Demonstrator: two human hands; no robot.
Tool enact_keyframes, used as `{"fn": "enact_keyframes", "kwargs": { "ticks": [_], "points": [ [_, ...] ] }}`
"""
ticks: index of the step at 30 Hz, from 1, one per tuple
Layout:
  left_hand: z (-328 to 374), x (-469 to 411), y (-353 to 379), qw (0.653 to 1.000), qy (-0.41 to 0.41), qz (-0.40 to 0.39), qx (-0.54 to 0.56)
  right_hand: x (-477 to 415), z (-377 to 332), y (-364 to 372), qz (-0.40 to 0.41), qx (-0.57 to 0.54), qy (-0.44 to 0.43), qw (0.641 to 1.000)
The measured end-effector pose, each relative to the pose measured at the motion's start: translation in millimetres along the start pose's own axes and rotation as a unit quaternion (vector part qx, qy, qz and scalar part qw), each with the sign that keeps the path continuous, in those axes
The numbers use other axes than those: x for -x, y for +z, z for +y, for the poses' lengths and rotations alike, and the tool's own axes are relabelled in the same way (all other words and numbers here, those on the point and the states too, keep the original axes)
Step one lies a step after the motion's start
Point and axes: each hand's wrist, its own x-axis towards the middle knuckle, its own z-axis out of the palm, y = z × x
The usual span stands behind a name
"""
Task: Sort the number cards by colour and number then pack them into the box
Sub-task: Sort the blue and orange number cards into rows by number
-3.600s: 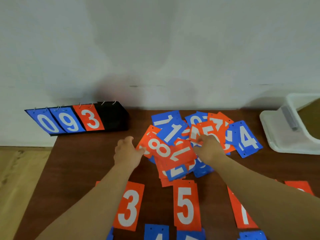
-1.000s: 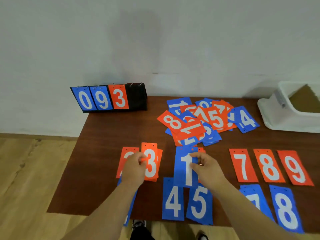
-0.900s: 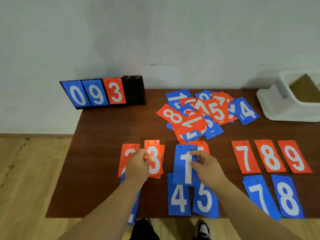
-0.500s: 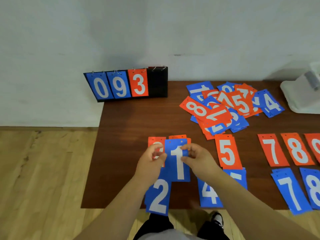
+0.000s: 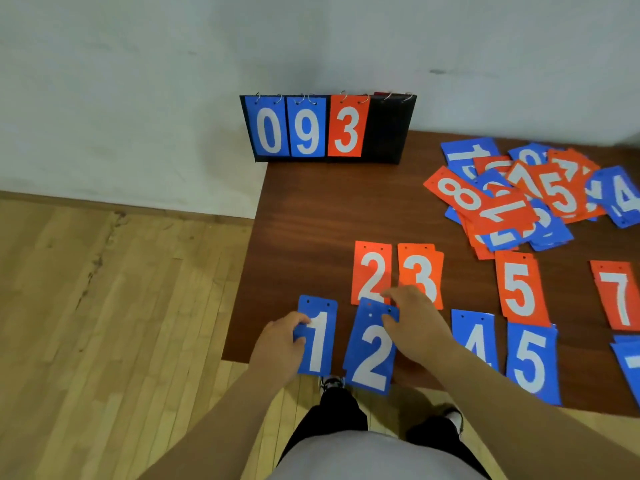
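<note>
left hand (image 5: 280,341) pinches blue 1 (image 5: 318,344) by its left edge, at 7 o'clock on the table (image 5: 329,209). right hand (image 5: 415,327) pinches the top right corner of blue 2 (image 5: 370,355), which is tilted and overhangs the near edge. this hand covers the lower corners of orange 2 (image 5: 372,271) and orange 3 (image 5: 420,271). further right lie orange 5 (image 5: 519,285), orange 7 (image 5: 620,296), blue 4 (image 5: 474,336) and blue 5 (image 5: 531,362). unsorted pile (image 5: 519,199) at 2 o'clock. flip board (image 5: 329,128) at 11 o'clock reads 0 9 3.

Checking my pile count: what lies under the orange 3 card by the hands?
A second orange card shows under the orange 3 card, along its right side. Its number is covered, and any deeper cards are hidden.
</note>
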Motion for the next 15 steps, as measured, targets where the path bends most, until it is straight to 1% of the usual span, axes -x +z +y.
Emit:
{"fn": "enact_keyframes", "kwargs": {
  "ticks": [2, 5, 7, 10, 13, 15],
  "points": [
    [-1.0, -0.3, 10.0, 0.998, 0.015, 0.018, -0.063, 1.5, 2.0, 5.5, -0.002, -0.004, 0.017, 1.000],
    [3.0, 1.8, 15.7, 0.991, 0.004, 0.066, -0.118, 2.2, 4.3, 9.1, -0.002, -0.014, 0.034, 0.999],
    [5.3, 0.9, 12.8, 0.988, -0.010, 0.067, -0.141, 2.2, 4.5, 8.8, 0.001, -0.016, 0.039, 0.999],
    [12.2, -1.8, 7.1, 0.987, -0.018, 0.064, -0.147, 2.1, 6.0, 6.1, 0.018, -0.018, 0.039, 0.999],
    [27.6, -3.5, 3.1, 0.989, 0.006, 0.086, -0.122, 2.2, 7.3, -3.2, 0.037, -0.016, 0.041, 0.998],
    [45.2, -6.7, -0.9, 0.991, 0.022, 0.081, -0.107, 4.1, 8.6, -12.5, 0.055, -0.018, 0.048, 0.997]
  ]
}}
